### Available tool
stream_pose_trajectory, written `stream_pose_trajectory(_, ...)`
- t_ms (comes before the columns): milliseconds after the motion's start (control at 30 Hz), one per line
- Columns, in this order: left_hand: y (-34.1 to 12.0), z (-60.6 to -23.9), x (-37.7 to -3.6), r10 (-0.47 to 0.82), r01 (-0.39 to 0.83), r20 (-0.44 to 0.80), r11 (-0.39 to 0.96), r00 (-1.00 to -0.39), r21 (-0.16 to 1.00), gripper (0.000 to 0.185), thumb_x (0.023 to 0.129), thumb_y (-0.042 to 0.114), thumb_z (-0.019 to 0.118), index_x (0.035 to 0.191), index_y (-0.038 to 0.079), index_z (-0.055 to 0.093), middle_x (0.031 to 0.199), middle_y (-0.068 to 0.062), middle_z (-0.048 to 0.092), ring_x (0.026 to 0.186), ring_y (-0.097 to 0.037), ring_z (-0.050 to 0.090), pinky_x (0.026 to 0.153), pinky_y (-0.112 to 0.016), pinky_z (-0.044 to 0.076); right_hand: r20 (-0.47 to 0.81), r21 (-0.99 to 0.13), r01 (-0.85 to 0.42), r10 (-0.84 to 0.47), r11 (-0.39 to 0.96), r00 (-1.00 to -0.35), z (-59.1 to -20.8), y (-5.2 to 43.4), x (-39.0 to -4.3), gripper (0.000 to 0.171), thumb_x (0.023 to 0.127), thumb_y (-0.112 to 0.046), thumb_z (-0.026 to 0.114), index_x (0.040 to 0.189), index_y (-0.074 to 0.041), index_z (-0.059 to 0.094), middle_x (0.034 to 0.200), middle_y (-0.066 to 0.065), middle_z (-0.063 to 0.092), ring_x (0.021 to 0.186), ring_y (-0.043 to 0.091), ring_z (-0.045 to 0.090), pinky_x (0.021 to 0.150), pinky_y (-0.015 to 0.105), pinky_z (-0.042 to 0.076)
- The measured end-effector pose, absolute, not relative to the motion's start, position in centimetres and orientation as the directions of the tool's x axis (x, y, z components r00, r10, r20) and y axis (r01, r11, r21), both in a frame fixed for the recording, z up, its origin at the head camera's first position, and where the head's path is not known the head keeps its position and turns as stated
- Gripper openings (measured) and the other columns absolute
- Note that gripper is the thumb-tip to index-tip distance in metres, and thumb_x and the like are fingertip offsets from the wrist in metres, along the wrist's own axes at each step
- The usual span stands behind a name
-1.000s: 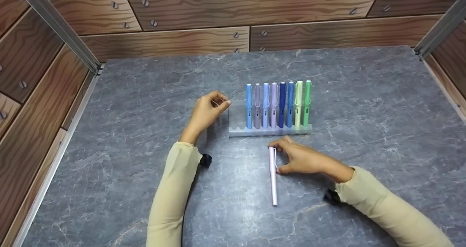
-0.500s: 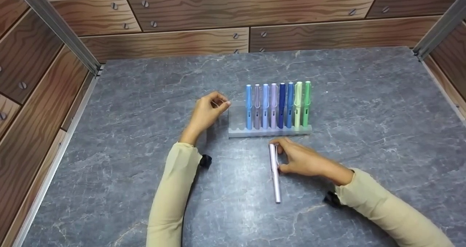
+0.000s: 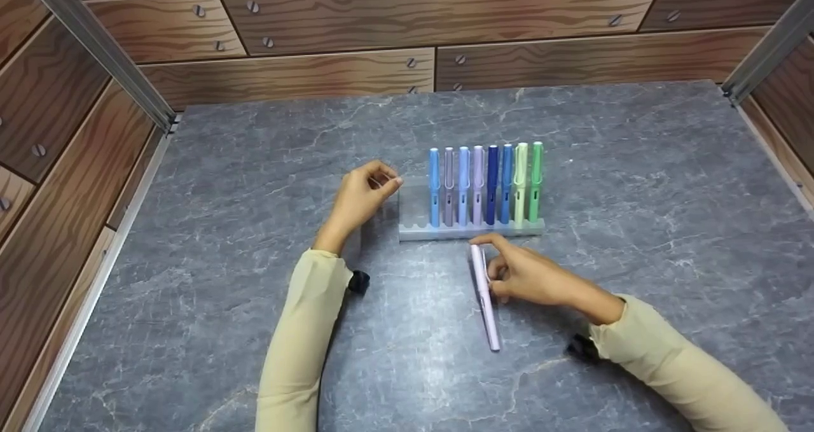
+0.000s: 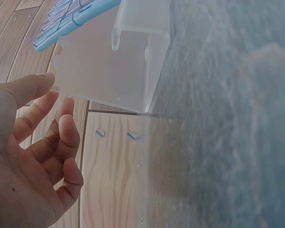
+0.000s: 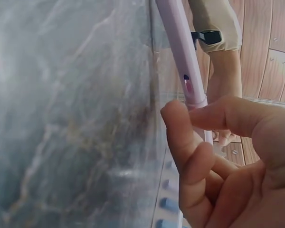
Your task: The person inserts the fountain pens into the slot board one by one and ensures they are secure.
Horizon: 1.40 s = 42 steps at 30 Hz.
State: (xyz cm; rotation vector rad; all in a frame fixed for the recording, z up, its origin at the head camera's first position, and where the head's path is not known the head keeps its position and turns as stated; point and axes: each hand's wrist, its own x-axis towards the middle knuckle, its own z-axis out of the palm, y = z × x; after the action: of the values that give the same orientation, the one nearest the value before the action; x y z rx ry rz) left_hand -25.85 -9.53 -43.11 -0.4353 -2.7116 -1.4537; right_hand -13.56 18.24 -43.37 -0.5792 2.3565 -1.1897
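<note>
A frosted clear pen stand (image 3: 414, 200) holds several upright capped pens in blues, purples and greens, with its left end slots bare. My left hand (image 3: 364, 193) pinches the stand's upper left corner between thumb and fingertips; in the left wrist view, the thumb tip lies at the edge of the clear panel (image 4: 95, 71). In front of the stand, my right hand (image 3: 531, 276) holds a pale lilac pen (image 3: 486, 301) by its capped end, the index fingertip on the cap's top. Seen from the right wrist, the pen's barrel (image 5: 183, 52) has a small ink window, and thumb and fingers pinch near the cap.
The grey marbled tabletop (image 3: 191, 260) spreads around the stand. Wood-patterned walls (image 3: 356, 12) rise at the back and sides, with metal posts (image 3: 102, 50) at the corners. A black wrist device (image 3: 359, 282) sits on the left sleeve.
The lilac pen has turned, its lower end swinging right and its capped end rising slightly toward the stand. My right fingers have shifted along it, the index stretching over the top. The left hand stays put.
</note>
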Motion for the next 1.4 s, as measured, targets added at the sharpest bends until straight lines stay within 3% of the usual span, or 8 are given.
stream_pose_trajectory(200,-9.5,-43.1,-25.8,0.22,0.254,0.16,0.517,-0.962,0.817,0.015,0.089,0.021,0.068,0.095,0.007,0.07,0.081,-0.006,0.064,0.074,-0.017,0.056,0.066,-0.023,0.043,-0.201,-0.896,-0.099,-0.592,0.434,-0.78,-43.0,18.5,-13.7,0.067,0.082,0.009,0.059,0.14,0.0,0.028,0.078,0.004,0.057,0.058,0.011,0.054,0.052,0.02,0.046)
stream_pose_trajectory(433,-9.5,-43.1,-25.8,0.223,0.25,0.154,0.513,-0.963,0.821,0.014,0.09,0.021,0.068,0.095,0.008,0.07,0.082,-0.006,0.064,0.075,-0.017,0.057,0.065,-0.023,0.042,-0.117,-0.96,-0.087,-0.661,0.267,-0.741,-42.2,18.9,-13.8,0.067,0.083,0.011,0.054,0.139,0.001,0.02,0.079,0.003,0.053,0.059,0.004,0.046,0.054,0.015,0.041)
stream_pose_trajectory(600,-9.5,-43.0,-25.8,0.226,0.243,0.144,0.515,-0.963,0.822,0.016,0.09,0.022,0.068,0.096,0.008,0.07,0.083,-0.006,0.064,0.077,-0.019,0.057,0.065,-0.024,0.042,-0.096,-0.975,-0.07,-0.683,0.212,-0.724,-41.3,19.2,-13.9,0.066,0.086,0.011,0.048,0.141,-0.001,0.013,0.083,0.011,0.053,0.059,0.004,0.042,0.054,0.014,0.037)
stream_pose_trajectory(733,-9.5,-43.0,-25.8,0.227,0.243,0.142,0.516,-0.964,0.821,0.017,0.09,0.023,0.068,0.096,0.008,0.07,0.083,-0.006,0.064,0.078,-0.02,0.058,0.066,-0.024,0.043,-0.084,-0.983,-0.055,-0.691,0.177,-0.718,-40.8,19.3,-14.2,0.065,0.088,0.011,0.044,0.142,-0.009,0.014,0.083,0.008,0.05,0.059,0.004,0.042,0.054,0.014,0.037)
stream_pose_trajectory(833,-9.5,-42.9,-25.9,0.226,0.241,0.14,0.519,-0.964,0.82,0.017,0.09,0.023,0.068,0.096,0.008,0.069,0.084,-0.006,0.064,0.077,-0.019,0.057,0.066,-0.024,0.043,-0.06,-0.985,-0.067,-0.686,0.156,-0.725,-40.6,19.2,-14.4,0.064,0.091,0.009,0.045,0.143,-0.017,0.016,0.084,0.006,0.05,0.059,0.004,0.043,0.053,0.015,0.037)
stream_pose_trajectory(1100,-9.5,-42.9,-25.9,0.222,0.243,0.146,0.517,-0.964,0.821,0.016,0.09,0.023,0.068,0.095,0.007,0.069,0.083,-0.006,0.065,0.076,-0.018,0.057,0.065,-0.023,0.042,0.03,-0.979,-0.149,-0.626,0.138,-0.779,-39.8,17.9,-15.2,0.065,0.09,0.007,0.053,0.142,-0.002,0.014,0.082,0.007,0.05,0.059,0.002,0.043,0.053,0.014,0.037)
stream_pose_trajectory(1400,-9.4,-43.0,-25.8,0.215,0.242,0.15,0.511,-0.965,0.825,0.015,0.089,0.022,0.068,0.094,0.007,0.069,0.083,-0.007,0.065,0.075,-0.017,0.056,0.065,-0.023,0.043,0.122,-0.951,-0.253,-0.536,0.178,-0.835,-38.9,16.1,-16.5,0.066,0.087,0.006,0.059,0.141,0.0,0.022,0.08,0.003,0.056,0.059,0.002,0.046,0.053,0.015,0.039)
